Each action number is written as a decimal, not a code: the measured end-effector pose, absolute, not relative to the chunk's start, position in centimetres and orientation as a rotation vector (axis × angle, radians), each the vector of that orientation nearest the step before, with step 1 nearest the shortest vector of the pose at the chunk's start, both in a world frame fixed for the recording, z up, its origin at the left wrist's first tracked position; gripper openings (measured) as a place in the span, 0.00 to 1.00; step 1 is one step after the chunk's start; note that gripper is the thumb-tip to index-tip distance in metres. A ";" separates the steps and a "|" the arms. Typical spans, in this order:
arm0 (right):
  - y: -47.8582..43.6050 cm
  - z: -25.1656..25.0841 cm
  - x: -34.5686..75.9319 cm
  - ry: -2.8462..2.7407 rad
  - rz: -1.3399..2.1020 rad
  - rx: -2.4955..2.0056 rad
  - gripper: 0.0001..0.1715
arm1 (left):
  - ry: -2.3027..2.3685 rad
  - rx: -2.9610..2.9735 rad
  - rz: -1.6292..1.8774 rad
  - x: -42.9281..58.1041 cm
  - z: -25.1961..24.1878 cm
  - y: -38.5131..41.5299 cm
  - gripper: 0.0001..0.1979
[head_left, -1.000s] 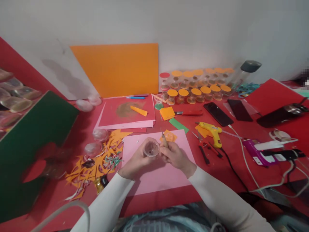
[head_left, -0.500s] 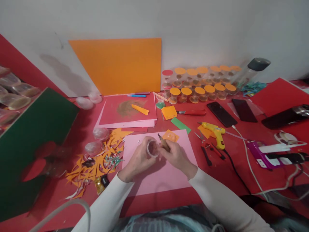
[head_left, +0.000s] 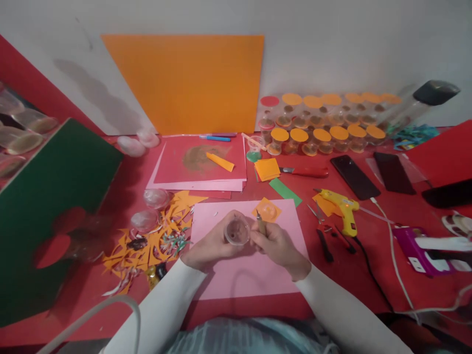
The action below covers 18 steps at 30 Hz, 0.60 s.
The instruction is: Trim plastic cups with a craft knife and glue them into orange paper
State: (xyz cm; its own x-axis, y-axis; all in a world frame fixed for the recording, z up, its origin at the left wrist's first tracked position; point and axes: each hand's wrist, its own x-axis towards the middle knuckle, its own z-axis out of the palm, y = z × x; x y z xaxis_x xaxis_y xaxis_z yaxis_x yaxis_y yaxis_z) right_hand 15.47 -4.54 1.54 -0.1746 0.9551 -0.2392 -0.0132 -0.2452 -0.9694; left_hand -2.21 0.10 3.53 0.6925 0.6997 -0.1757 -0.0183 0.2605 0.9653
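A small clear plastic cup (head_left: 237, 232) is in my left hand (head_left: 216, 241), its round mouth tilted up toward me. The fingers wrap its far and left sides. My right hand (head_left: 277, 245) is closed round a wooden-handled craft knife (head_left: 261, 226), its metal tip pointing up and away from the cup. The right fingertips are at the cup's right rim; whether they also pinch the rim I cannot make out. Below both hands lies a pink sheet (head_left: 247, 280). Just beyond the knife tip, a clear plastic piece sits on an orange paper square (head_left: 266, 210).
Orange paper scraps (head_left: 147, 250) and clear cups (head_left: 157, 198) lie to the left, near a green board (head_left: 47, 196). At right are a yellow glue gun (head_left: 341, 206), pliers (head_left: 334, 236), a phone (head_left: 354, 177) and cables. Orange-topped cups (head_left: 320, 135) line the wall.
My right hand has shifted slightly right, and the knife stands more upright in it. The cup stays in my left hand. The camera view has also shifted a little.
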 end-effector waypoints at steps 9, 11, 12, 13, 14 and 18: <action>-4.1 1.2 15.7 -0.887 1.503 -1.330 0.17 | 0.724 1.146 0.706 -1.9 3.2 0.3 0.19; -4.1 1.8 15.7 -0.881 1.429 -1.355 0.17 | 0.780 1.192 0.749 -1.8 2.8 0.3 0.17; -4.1 2.1 15.8 -0.888 1.401 -1.363 0.17 | 0.816 1.233 0.765 -1.7 2.6 0.2 0.17; -4.1 2.5 15.9 -0.903 1.383 -1.365 0.17 | 0.858 1.283 0.774 -1.6 2.4 0.2 0.18; -4.1 2.9 15.9 -0.925 1.373 -1.362 0.17 | 0.908 1.335 0.783 -1.4 2.2 0.1 0.18; -3.1 5.5 14.9 -1.067 1.388 -1.320 0.13 | 1.047 1.433 0.807 -1.1 1.8 -0.3 0.13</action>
State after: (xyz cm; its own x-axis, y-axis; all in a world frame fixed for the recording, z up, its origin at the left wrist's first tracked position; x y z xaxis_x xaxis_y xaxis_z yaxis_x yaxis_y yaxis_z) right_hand 14.93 -3.15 5.55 -0.0089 0.9782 -0.2074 -0.0515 -0.2076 -0.9769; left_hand -1.06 -0.34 1.83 0.3699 0.9254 -0.0820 0.1564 0.0250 0.9874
